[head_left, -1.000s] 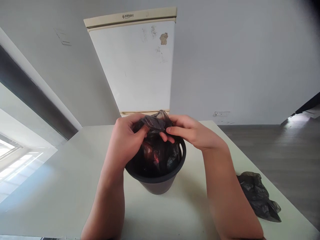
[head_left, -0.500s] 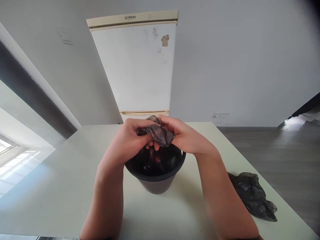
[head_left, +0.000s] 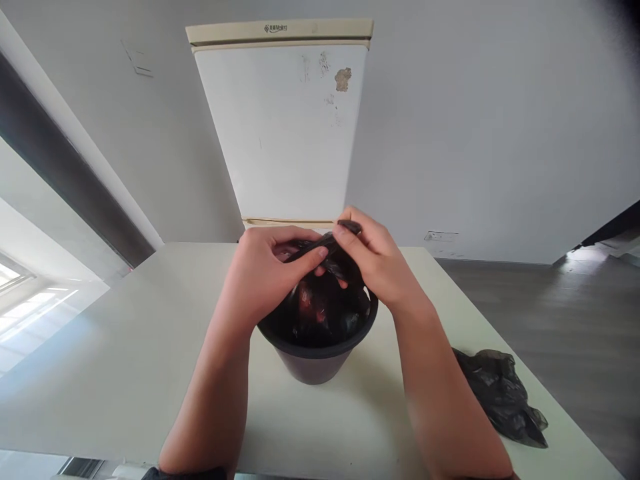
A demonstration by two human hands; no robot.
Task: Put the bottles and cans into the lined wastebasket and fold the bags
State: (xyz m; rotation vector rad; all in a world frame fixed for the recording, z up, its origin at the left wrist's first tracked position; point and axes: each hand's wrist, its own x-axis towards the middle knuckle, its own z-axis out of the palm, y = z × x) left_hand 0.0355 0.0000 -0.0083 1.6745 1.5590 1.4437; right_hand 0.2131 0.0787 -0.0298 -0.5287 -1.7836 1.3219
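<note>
A dark trash can [head_left: 313, 367] stands upright on the white table [head_left: 125, 373]. Inside it sits a black plastic bag [head_left: 313, 310], filled with something, with reddish patches showing through. Over the can's far side, my left hand [head_left: 273, 270] is closed around the gathered neck of the bag, thumb on top. My right hand [head_left: 367, 253] pinches the bag's twisted end between thumb and fingers, a little higher and to the right. What fills the bag cannot be made out.
A second black plastic bag [head_left: 505, 397], crumpled, lies on the table's right side, partly behind my right forearm. Behind the table stands a white refrigerator [head_left: 285, 133]. A wall socket [head_left: 441, 236] is low on the grey wall, and grey floor [head_left: 530, 300] stretches to the right.
My right hand has moved up and turned, drawing the bag's end out into a twisted strand. The left hand stays near the can, its thumb now pressed on the neck. The view has shifted slightly.
</note>
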